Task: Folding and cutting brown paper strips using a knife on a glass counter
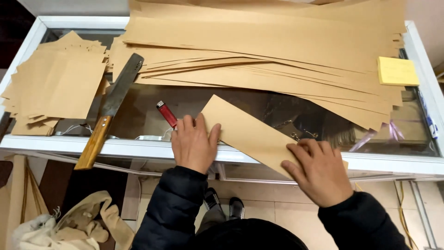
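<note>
Brown kraft paper strip (245, 132) is lying slanted over the glass counter's (138, 149) front edge; thin, light and easily creased, it is best pressed flat near its ends. Left hand (193, 144) and right hand (317, 170) are pressing it, fingers spread. Beside them are lying a red lighter (166, 114) and a wooden-handled knife (111, 109).

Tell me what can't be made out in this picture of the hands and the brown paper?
- Head view: the paper strip is partly covered by the left hand and right hand.
- The lighter has its lower end behind the left hand.
- The paper stack is cut off by the top edge.
- Marks on the yellow notepad are too faint to read.
</note>
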